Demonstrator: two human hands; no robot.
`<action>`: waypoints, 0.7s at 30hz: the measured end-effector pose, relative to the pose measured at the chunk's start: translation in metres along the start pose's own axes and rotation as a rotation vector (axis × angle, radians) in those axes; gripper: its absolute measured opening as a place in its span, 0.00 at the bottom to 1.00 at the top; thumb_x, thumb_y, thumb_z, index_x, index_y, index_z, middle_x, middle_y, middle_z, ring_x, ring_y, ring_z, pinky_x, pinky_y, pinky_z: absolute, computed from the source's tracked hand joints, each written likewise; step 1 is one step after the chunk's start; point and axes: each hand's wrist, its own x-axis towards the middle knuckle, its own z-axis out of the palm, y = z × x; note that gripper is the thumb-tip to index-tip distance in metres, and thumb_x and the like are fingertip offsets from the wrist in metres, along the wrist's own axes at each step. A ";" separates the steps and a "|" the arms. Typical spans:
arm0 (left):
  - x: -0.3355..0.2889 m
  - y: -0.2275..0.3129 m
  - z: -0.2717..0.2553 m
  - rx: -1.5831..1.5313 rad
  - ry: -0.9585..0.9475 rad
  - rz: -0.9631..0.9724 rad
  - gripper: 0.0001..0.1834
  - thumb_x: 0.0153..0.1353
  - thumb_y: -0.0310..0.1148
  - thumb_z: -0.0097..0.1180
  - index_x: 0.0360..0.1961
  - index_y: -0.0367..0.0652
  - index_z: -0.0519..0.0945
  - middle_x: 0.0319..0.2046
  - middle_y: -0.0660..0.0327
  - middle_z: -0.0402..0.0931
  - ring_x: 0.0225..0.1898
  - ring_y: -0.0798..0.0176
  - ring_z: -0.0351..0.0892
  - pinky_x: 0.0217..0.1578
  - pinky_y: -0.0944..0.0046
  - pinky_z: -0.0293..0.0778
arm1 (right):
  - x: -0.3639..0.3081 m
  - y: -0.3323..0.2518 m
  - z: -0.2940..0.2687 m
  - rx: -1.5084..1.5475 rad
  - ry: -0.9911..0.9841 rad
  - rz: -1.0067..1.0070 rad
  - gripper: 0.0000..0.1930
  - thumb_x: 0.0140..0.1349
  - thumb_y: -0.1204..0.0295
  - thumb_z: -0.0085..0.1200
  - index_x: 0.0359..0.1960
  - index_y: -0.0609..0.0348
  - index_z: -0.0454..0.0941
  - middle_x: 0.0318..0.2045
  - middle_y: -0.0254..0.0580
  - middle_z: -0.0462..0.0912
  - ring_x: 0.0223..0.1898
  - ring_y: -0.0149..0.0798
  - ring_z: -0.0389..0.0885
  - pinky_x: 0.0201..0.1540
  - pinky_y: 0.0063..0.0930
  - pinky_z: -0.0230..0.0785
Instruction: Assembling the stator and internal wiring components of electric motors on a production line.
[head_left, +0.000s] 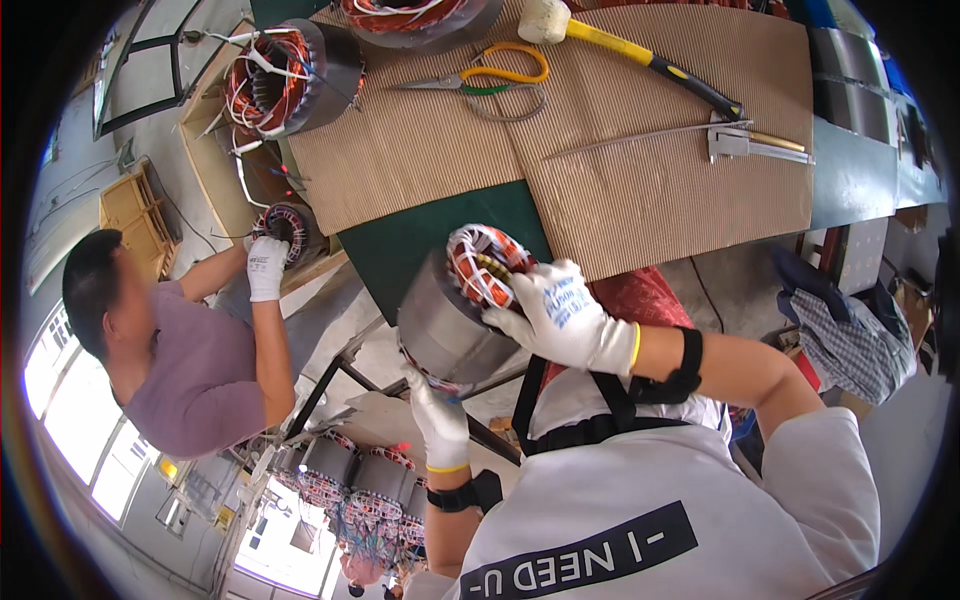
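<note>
A motor stator (455, 325), a grey metal cylinder, lies tilted at the near edge of the bench over a dark green mat (450, 222). Red, orange and white bound windings (488, 265) show at its upper end. My right hand (565, 315), in a white glove, grips that winding end with its fingers at the rim. At the cylinder's lower end is my gloved left hand (440, 425), its fingers up against the bottom rim; the stator partly hides them.
Corrugated cardboard (660, 190) covers the bench, with yellow-handled scissors (505, 72), a mallet (640, 55) and a caliper (755, 143) on it. Another stator (320, 80) stands far left. A co-worker (205, 350) at left handles a smaller stator (285, 228). Several stators (375, 480) sit lower left.
</note>
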 end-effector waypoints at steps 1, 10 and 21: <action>-0.005 0.001 0.003 -0.038 -0.048 0.012 0.43 0.65 0.67 0.42 0.67 0.42 0.62 0.64 0.55 0.65 0.63 0.53 0.67 0.63 0.49 0.63 | -0.003 -0.002 -0.002 -0.086 -0.050 -0.007 0.19 0.56 0.54 0.62 0.28 0.60 0.76 0.19 0.45 0.78 0.23 0.49 0.79 0.31 0.42 0.64; 0.069 0.053 -0.040 -0.247 -0.413 -0.215 0.46 0.61 0.70 0.41 0.69 0.47 0.61 0.67 0.59 0.62 0.67 0.52 0.62 0.65 0.45 0.61 | 0.066 -0.015 0.022 0.392 -0.013 0.164 0.24 0.63 0.49 0.54 0.29 0.63 0.76 0.21 0.56 0.76 0.27 0.58 0.78 0.35 0.42 0.71; 0.046 0.018 0.017 0.023 -0.071 0.424 0.48 0.62 0.69 0.43 0.71 0.43 0.54 0.68 0.55 0.58 0.68 0.53 0.59 0.68 0.49 0.55 | 0.067 0.019 0.028 0.133 0.053 -0.167 0.22 0.58 0.51 0.58 0.34 0.63 0.76 0.32 0.52 0.81 0.39 0.54 0.80 0.42 0.47 0.68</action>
